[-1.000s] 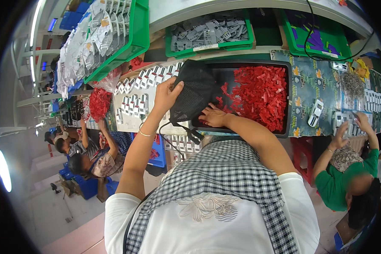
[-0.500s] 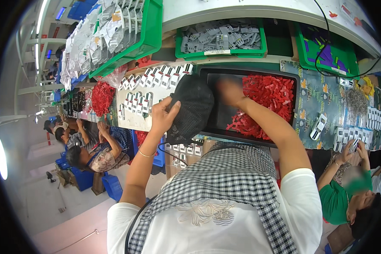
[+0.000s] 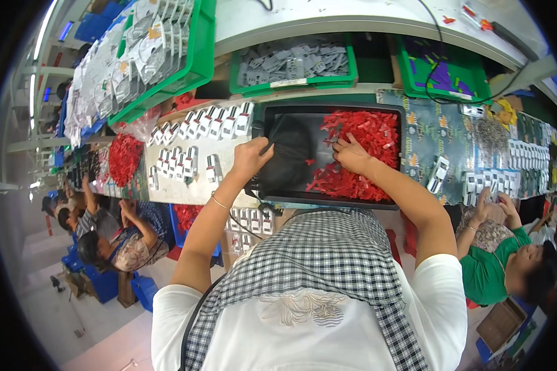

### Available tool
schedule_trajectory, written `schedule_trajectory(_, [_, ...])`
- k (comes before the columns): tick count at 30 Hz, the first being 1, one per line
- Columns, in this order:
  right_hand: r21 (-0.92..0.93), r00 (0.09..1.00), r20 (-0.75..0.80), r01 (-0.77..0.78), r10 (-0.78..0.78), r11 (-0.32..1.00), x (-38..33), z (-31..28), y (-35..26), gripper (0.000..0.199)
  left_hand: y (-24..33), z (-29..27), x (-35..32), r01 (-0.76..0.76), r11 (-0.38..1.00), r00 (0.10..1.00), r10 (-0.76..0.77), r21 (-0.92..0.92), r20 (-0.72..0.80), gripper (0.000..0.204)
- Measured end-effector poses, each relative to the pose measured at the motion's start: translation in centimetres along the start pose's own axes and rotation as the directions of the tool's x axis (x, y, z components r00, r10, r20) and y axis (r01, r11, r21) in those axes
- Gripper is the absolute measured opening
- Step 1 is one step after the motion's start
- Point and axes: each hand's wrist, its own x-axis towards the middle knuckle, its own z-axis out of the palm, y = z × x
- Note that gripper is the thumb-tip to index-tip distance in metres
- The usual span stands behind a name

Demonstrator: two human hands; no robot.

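now right hand (image 3: 351, 154) back on red parts (image 3: 365, 139).

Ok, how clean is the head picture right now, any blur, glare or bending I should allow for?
Head view: strong fisheye bending, the shelf edges curve toward a dark round rim; centre sharp, left hand on the black bag and right hand on the red parts both crisp; bright lamp glare at upper left; even light, no hard shadows in the black tray.

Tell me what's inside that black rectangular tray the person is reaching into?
The black rectangular tray holds a heap of small red plastic pieces under the right hand and a black bag gripped by the left hand. The bag's contents are hidden.
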Motion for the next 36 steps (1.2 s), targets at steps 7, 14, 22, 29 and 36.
schedule_trajectory(7, [0.322, 0.831, -0.460, -0.171, 0.312, 0.931, -9.3, -3.7, -0.9, 0.042, -2.2, 3.7, -1.3, -0.257, 0.961, 0.953, 0.234, 0.104, 0.191, 0.017])
schedule_trajectory(14, [0.616, -0.038, -0.540, -0.698, 0.841, 0.364, -20.6, 4.3, 1.8, 0.051, -1.1, 7.9, -3.8, -0.182, 0.966, 0.920, 0.101, 0.183, 0.377, 0.017])
schedule_trajectory(22, [0.700, -0.214, -0.174, -0.714, 0.961, -0.032, -25.3, 12.8, 3.0, 0.076, 2.7, 5.9, -1.2, -0.063, 0.926, 0.876, -0.127, 0.372, 0.465, 0.022])
schedule_trajectory(29, [0.999, -0.029, -0.054, 0.000, 0.998, 0.054, -24.2, 5.4, 0.0, 0.039, 13.5, 4.0, 4.1, -0.309, 0.908, 0.909, 0.369, -0.282, 0.192, 0.024])
schedule_trajectory(36, [0.991, 0.735, -0.052, -0.045, 0.677, 0.124, -17.3, -3.9, -5.8, 0.030, 20.8, 6.8, 6.2, -0.482, 0.755, 0.722, 0.630, -0.445, 0.286, 0.054])
